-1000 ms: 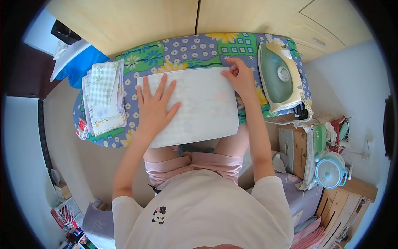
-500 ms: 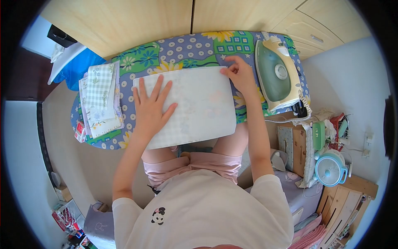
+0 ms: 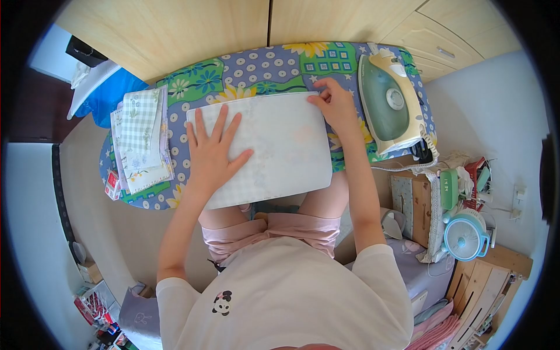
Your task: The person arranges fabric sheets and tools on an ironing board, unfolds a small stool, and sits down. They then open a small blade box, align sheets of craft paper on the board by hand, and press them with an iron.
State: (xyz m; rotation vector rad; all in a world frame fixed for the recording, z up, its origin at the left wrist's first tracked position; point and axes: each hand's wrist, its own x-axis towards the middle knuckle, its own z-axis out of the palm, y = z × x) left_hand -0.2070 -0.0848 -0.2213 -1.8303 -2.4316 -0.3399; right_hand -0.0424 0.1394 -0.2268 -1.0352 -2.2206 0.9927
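Note:
A white, nearly rectangular sheet [image 3: 280,146] lies flat on the patterned ironing board [image 3: 256,70], its near edge reaching over my thighs. Faint checks and pale flowers show through it; whether it is cloth or paper I cannot tell. Fingers spread, my left hand [image 3: 213,154] presses flat on the sheet's left part. At the far right corner, my right hand [image 3: 335,105] has thumb and index finger curled together on the sheet's edge, the other fingers bent. To the right of that hand, a green and cream steam iron [image 3: 385,105] rests on the board.
Folded checked and floral pieces [image 3: 140,137] are stacked at the board's left end, with a small red and white box [image 3: 113,185] beside them. Wooden cabinets [image 3: 175,32] border the far side. The iron's cord [image 3: 408,168] hangs at right, near a blue fan [image 3: 465,238].
My right thumb and index finger have shifted slightly left along the sheet's far corner. My left hand stays flat, its thumb reaching slightly farther right. The sheet and iron keep their places.

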